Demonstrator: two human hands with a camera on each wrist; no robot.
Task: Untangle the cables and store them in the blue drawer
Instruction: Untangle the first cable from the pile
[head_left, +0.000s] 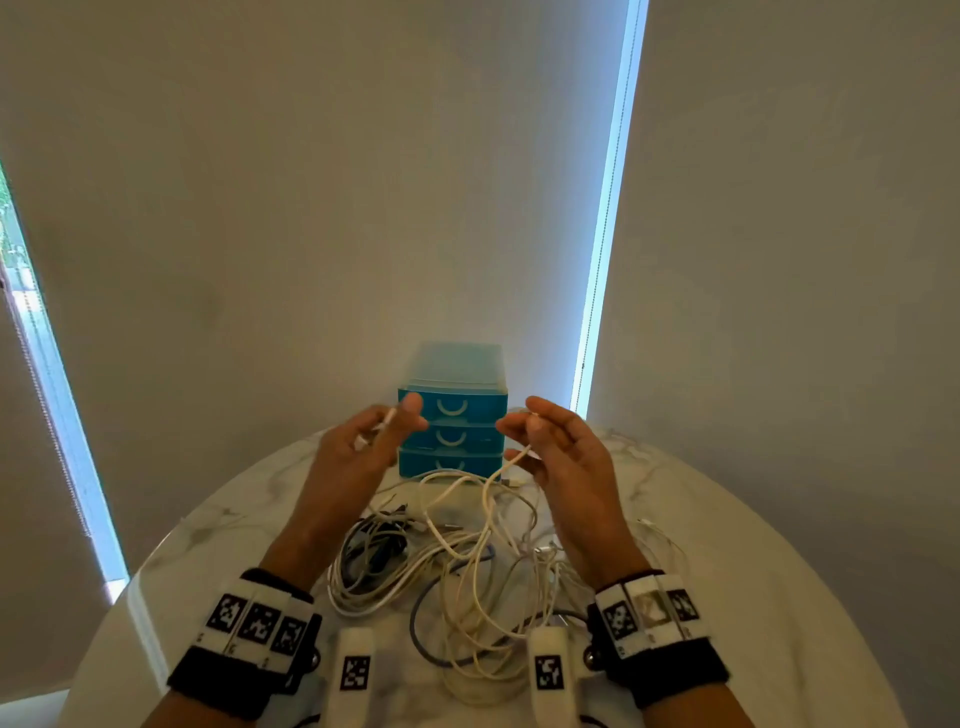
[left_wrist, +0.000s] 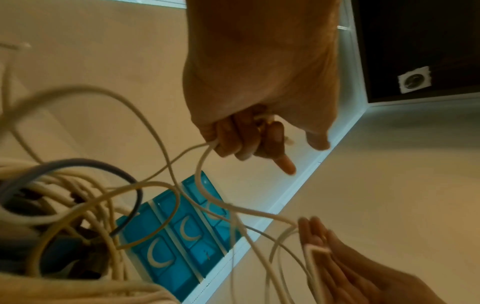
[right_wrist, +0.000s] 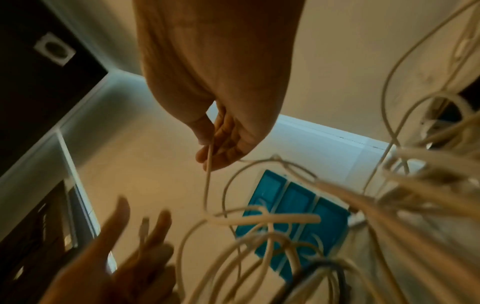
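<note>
A tangle of white cables (head_left: 457, 561), with one dark blue cable among them, lies on the round marble table (head_left: 727, 571). Behind it stands the blue drawer unit (head_left: 452, 410) with three drawers, all closed; it also shows in the wrist views (left_wrist: 182, 236) (right_wrist: 293, 205). My left hand (head_left: 400, 421) is raised in front of the drawers and pinches a white cable end (head_left: 384, 422); its curled fingers (left_wrist: 233, 142) grip the cable. My right hand (head_left: 519, 436) holds another stretch of white cable (head_left: 517, 456) between thumb and fingers (right_wrist: 207, 158). The strands run down from both hands into the pile.
Pale roller blinds (head_left: 311, 208) hang close behind the table, with bright window gaps at left and right. The drawer unit sits at the table's far edge. Loose thin white cables (head_left: 660, 535) trail to the right of the pile.
</note>
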